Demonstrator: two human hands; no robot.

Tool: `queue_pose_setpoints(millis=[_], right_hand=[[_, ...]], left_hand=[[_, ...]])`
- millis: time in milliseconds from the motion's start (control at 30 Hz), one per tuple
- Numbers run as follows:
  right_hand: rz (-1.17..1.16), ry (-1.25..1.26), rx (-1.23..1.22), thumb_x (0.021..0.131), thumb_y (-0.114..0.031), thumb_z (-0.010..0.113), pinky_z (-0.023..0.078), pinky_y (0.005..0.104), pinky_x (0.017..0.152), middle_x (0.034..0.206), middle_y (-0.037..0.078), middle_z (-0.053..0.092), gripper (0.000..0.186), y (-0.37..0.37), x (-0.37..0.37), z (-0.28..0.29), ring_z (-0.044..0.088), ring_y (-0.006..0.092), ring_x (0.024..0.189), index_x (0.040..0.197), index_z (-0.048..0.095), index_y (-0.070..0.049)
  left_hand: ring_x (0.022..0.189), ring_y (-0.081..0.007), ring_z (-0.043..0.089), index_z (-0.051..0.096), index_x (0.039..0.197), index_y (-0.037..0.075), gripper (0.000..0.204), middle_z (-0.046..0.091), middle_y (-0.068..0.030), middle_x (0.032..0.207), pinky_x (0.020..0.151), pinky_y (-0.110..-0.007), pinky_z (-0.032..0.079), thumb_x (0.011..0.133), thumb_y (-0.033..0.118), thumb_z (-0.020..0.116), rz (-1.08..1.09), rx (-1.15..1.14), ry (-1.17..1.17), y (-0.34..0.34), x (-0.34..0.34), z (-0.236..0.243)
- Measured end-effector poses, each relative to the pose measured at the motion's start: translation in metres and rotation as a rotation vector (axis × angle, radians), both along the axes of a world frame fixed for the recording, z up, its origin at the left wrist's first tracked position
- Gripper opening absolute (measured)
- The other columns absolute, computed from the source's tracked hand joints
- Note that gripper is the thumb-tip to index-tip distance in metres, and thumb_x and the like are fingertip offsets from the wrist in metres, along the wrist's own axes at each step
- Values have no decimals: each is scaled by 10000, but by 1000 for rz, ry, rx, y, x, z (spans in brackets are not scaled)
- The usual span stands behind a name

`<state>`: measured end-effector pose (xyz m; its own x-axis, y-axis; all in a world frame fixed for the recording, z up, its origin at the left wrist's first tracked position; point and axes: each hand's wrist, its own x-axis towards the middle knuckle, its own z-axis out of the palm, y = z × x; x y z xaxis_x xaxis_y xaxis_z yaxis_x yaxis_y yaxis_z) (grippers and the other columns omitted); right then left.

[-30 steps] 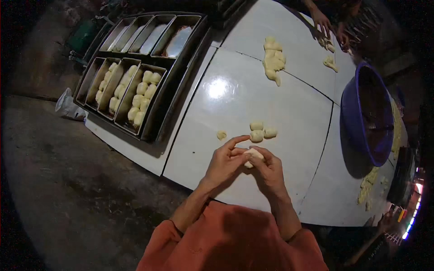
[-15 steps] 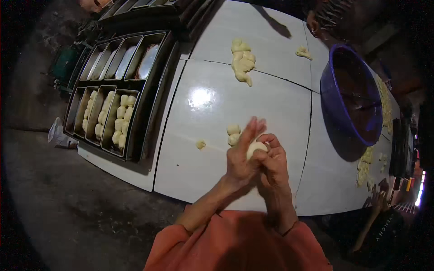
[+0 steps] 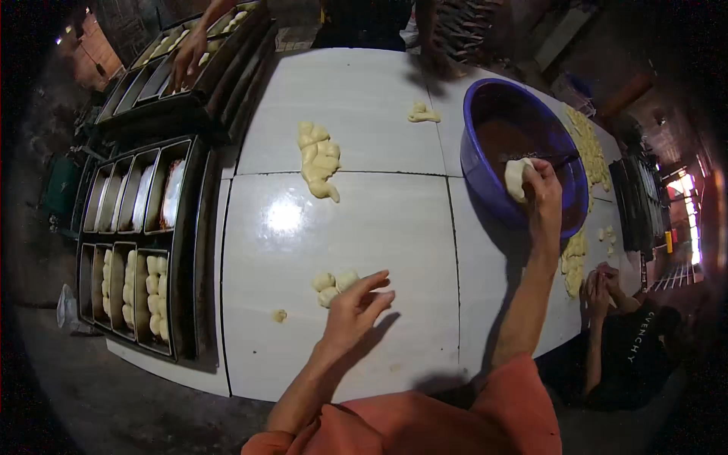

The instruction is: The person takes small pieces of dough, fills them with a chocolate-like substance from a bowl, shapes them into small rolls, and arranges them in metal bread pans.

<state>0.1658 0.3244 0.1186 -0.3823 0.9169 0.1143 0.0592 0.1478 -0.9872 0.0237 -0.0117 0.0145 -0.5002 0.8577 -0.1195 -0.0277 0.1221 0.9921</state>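
Note:
My right hand point(image 3: 542, 193) grips a flattened piece of pale dough point(image 3: 517, 179) over the purple basin point(image 3: 476, 163), whose inside holds something brownish. Over the white tabletop, my left hand point(image 3: 353, 315) is open, fingers apart and nothing in them. Just beyond its fingers sits a small cluster of dough balls point(image 3: 324, 280), partly hidden by the hand. A little scrap of dough point(image 3: 279, 315) lies to their left. Farther back rest a long lumpy strip of dough point(image 3: 318, 159) and a smaller dough piece point(image 3: 423, 113).
Metal loaf pans point(image 3: 144, 189) stand at the left, some filled with dough balls. Behind them, another person's hand point(image 3: 186, 61) reaches into more pans point(image 3: 129, 102). Dough pieces point(image 3: 588, 152) line the table's right side, where a co-worker's hands point(image 3: 599, 287) are busy.
My hands were together around a dough ball; they have separated. The right has gone to the basin with dough, the left to the cluster, which has gained a ball. The view has shifted.

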Motion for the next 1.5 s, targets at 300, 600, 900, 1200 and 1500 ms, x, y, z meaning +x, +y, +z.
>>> queue_pose_setpoints(millis=[300,600,900,1200,1500], right_hand=[[766,-976,55,913,-236,670,481,334,915,1071,25,695,263,131,28,-90,619,172,989,1079,705,-36],[228,52,-333,990,-228,651,558,276,678,901,19,625,153,23,4,-7,655,123,784,1047,603,-94],[480,366,-643,1031,-307,598,588,293,770,1030,107,624,328,-142,-68,-60,668,164,916,1164,540,-13],[627,-31,-270,848,-81,747,531,361,950,1197,114,610,625,-235,-104,-68,602,238,1150,1403,459,-50],[421,-194,581,966,-70,638,551,330,722,984,133,633,140,-247,-113,-84,627,199,882,1072,676,13]], left_hand=[[1207,-251,612,543,1313,-102,392,633,-212,1236,994,-360,548,966,51,643,-223,-142,-32,-13,-10,13],[1001,-206,723,597,1355,15,452,711,-148,1211,863,-327,560,996,284,657,-193,-34,75,5,-1,4],[950,-135,626,607,1307,45,424,680,-54,1132,825,-310,535,1043,375,563,72,159,-866,47,-4,39],[815,-107,683,667,1171,-18,270,708,-47,939,740,-226,578,1012,199,649,542,242,-819,-16,-41,7],[876,-100,665,691,1203,-42,306,724,-79,1028,749,-241,549,981,169,682,566,212,-509,-12,-36,-3]])
